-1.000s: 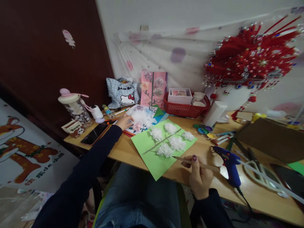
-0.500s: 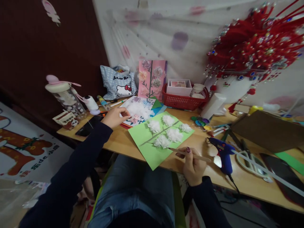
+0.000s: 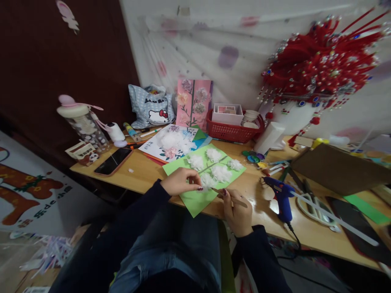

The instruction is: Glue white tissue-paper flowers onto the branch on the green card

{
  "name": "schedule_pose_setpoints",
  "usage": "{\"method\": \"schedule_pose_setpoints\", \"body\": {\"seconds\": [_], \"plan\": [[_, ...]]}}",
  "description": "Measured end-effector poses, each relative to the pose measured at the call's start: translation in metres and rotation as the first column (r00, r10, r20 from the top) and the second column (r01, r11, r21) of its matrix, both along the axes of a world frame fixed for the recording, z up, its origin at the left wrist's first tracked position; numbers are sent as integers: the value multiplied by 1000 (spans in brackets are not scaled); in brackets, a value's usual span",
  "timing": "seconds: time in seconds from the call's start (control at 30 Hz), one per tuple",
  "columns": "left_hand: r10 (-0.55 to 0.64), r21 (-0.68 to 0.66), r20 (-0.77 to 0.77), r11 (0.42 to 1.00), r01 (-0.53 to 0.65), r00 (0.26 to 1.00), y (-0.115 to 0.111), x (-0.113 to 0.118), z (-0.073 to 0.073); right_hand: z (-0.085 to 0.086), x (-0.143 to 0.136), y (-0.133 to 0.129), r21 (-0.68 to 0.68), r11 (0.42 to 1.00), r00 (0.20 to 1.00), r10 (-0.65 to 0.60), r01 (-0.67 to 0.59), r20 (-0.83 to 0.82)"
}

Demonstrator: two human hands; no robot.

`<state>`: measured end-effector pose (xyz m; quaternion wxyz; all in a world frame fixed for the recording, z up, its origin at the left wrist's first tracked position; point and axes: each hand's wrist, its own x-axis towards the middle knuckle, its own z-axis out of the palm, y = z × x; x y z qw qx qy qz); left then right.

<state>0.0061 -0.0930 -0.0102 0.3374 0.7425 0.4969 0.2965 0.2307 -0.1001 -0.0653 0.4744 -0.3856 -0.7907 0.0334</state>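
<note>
A green sheet of card (image 3: pixel 195 206) lies tilted on the table, with a drawn grey-green stem and several fluffy white paper flowers (image 3: pixel 221 173) on it. My left hand (image 3: pixel 183 181) is over the card's left part, thumb and fingertips pinched together beside the lowest white flower (image 3: pixel 207 180). What lies between those fingertips is too small to make out. A slim pair of tweezers (image 3: pixel 234 199) is gripped in my right hand (image 3: pixel 240 213), its points close to the same flower and to my left fingertips.
White tissue pieces (image 3: pixel 174 140) lie on a flower-printed sheet behind. A phone (image 3: pixel 113 161) is left; a blue glue gun (image 3: pixel 282 197) and scissors (image 3: pixel 316 209) are right. Behind stand a red basket (image 3: pixel 233 132), a pink flower picture (image 3: pixel 194 103) and a beaded red headdress (image 3: pixel 324 69).
My left hand has moved right and toward me, from the white tissue pile to the lowest flower. My right hand still holds the tweezers near that flower. The view has shifted slightly.
</note>
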Motion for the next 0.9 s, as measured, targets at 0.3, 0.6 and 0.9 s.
{"method": "schedule_pose_setpoints", "body": {"seconds": [0.3, 0.6, 0.9], "plan": [[27, 20, -178, 1000, -24, 984, 12, 34, -20, -1, 3, -2, 34, 999, 996, -8, 12, -92], [134, 79, -142, 989, -124, 981, 17, 28, -24, 2, 0, 0, 178, 983, 994, 33, -52, 108], [415, 308, -453, 903, -298, 789, -14, 0, -48, -3, -4, 2, 180, 983, 986, 13, -43, 164]]}}
